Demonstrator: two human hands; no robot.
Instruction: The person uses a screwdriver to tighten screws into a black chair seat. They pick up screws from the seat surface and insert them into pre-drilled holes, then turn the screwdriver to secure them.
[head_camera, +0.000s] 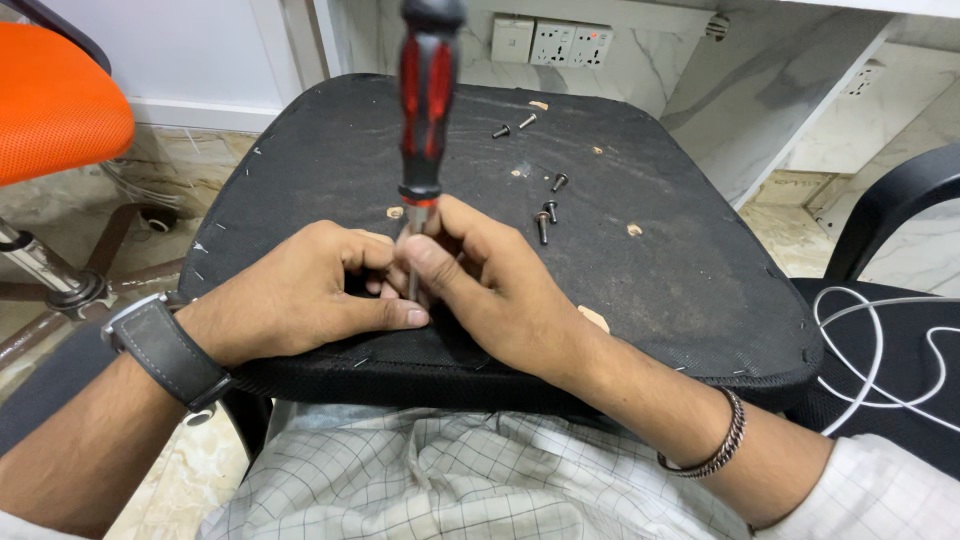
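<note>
We see a black seat cushion (620, 290) lying upside down across the person's lap, its dusty fabric underside facing up. A screwdriver (425, 110) with a red and black handle stands upright near the front edge of the cushion, its metal shaft pointing straight down between both hands.

The left hand (300, 295) rests on the cushion just left of the shaft; its fingers (370, 250) are curled narrow around the lower shaft, thumb stretched flat along the fabric. The right hand (490, 290) presses in from the other side, its fingers (425, 270) closed on the same shaft just under the handle collar. The tip is hidden, so we cannot tell what it meets.

Several loose black screws (545, 218) lie on the cushion behind the right hand, well apart from the shaft. An orange chair (55, 100) stands at the left, and a white cable (880, 350) lies at the right.
</note>
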